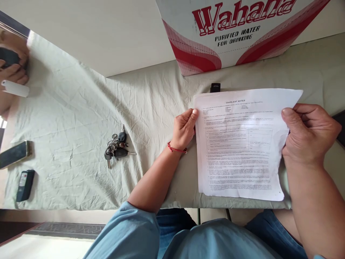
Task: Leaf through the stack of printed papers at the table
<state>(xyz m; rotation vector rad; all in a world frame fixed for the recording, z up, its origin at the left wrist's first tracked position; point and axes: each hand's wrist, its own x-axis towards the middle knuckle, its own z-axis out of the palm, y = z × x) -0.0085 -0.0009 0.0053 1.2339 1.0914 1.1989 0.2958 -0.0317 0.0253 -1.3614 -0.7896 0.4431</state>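
A printed sheaf of paper [237, 144], headed "Overleaf Notes", is held up over the cloth-covered table. My left hand [184, 127] pinches its left edge near the top, thumb in front, with a red thread bracelet on the wrist. On the other side my right hand [309, 131] grips the right edge, thumb on the printed face and fingers behind. More than one sheet seems to be stacked, as edges show at the upper left. A small black object [215, 87] pokes out just beyond the paper's top edge; the rest of it is hidden.
A bunch of keys [117, 147] lies left of my left arm. Further left are a phone [15, 154] and a small black device [25, 185]. A Wahana water carton [229, 39] stands at the back. Another person's hand [16, 68] holds something dark at the far left.
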